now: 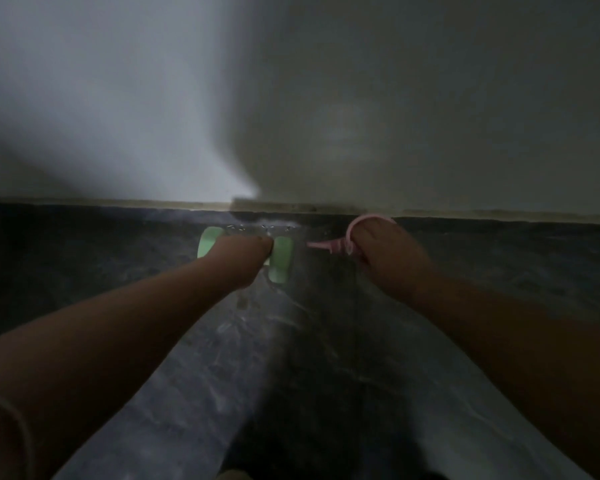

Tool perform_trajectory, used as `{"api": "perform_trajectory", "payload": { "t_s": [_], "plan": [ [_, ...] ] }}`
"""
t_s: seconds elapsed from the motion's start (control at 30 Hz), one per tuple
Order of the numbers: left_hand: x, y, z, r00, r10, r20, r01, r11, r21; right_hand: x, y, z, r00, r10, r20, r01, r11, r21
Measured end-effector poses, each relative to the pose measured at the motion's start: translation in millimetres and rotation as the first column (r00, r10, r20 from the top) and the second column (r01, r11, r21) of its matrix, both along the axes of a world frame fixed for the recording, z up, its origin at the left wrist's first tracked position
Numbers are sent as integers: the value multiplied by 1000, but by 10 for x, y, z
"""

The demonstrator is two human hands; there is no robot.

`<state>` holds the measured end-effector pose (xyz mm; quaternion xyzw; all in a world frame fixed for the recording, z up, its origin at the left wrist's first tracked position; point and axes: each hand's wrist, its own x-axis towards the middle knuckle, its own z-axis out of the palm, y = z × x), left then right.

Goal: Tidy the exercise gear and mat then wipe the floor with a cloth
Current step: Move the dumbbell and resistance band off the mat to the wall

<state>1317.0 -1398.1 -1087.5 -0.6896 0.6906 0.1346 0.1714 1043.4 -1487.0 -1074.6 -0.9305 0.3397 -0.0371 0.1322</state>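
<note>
A light green dumbbell point(280, 258) lies low over the dark floor close to the wall, and my left hand point(245, 255) grips its handle, so only the two green ends show. My right hand point(383, 252) grips a pink piece of exercise gear point(336, 244), a loop with a tapered pink end pointing left; the loop curves over the top of the hand. Both arms stretch forward toward the wall. The picture is dim and blurred, and no mat or cloth is in view.
A pale wall point(430, 116) with a thin skirting strip point(187, 204) stands straight ahead. The dark marbled floor point(309, 358) runs from it back toward me, with a lighter reflective streak down the middle.
</note>
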Motion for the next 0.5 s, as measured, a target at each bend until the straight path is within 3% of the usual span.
{"api": "perform_trajectory", "payload": {
  "t_s": [0.13, 0.23, 0.5],
  "plan": [
    [40, 1, -223, 1000, -6, -17, 7, 999, 48, 119, 230, -444, 981, -4, -195, 39, 984, 177],
    [-8, 92, -315, 999, 5, -35, -3, 997, 71, 121, 427, -588, 972, -29, -231, 90, 962, 258],
    [-98, 105, -463, 991, 103, -80, -103, 995, 4, 52, 520, -833, 945, -31, -326, 129, 950, 283]
  ]
}}
